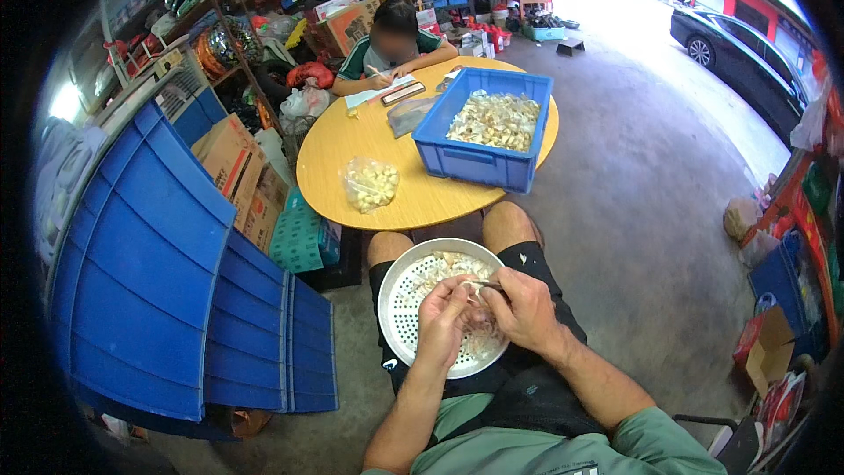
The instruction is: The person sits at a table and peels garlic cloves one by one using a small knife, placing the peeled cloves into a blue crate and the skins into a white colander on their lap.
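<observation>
At lower centre, your left hand (442,321) and right hand (520,310) meet over the perforated metal bowl (397,299) on your lap, fingers pinched together on a small pale piece (479,286) too tiny to identify. Your hands hide part of the bowl's contents.
</observation>
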Tool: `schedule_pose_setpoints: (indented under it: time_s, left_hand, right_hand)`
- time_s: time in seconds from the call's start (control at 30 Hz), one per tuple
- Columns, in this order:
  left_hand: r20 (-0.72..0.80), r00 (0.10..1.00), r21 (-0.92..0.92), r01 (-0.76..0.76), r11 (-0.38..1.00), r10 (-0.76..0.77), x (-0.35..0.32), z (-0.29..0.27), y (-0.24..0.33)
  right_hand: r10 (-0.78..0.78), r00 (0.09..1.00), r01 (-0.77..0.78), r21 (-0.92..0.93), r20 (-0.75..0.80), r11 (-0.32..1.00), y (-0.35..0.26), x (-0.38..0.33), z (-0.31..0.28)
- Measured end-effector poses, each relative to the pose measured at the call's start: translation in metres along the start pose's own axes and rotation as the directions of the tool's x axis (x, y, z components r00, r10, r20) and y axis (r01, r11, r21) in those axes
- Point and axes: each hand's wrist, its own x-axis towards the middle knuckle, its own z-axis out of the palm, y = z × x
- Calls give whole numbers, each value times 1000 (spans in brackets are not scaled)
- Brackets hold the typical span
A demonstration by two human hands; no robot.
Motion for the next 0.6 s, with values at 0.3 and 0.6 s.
schedule_pose_setpoints:
  time_s: [0.3,0.6]
  left_hand:
    - [7,1000,13,-26,1000,26,-4,5,5]
    - [-16,1000,19,-21,1000,21,-7,11,4]
  right_hand:
    - [-156,987,159,-70,48,985,6,0,4]
    - [-199,980,201,-128,32,971,6,-3,6]
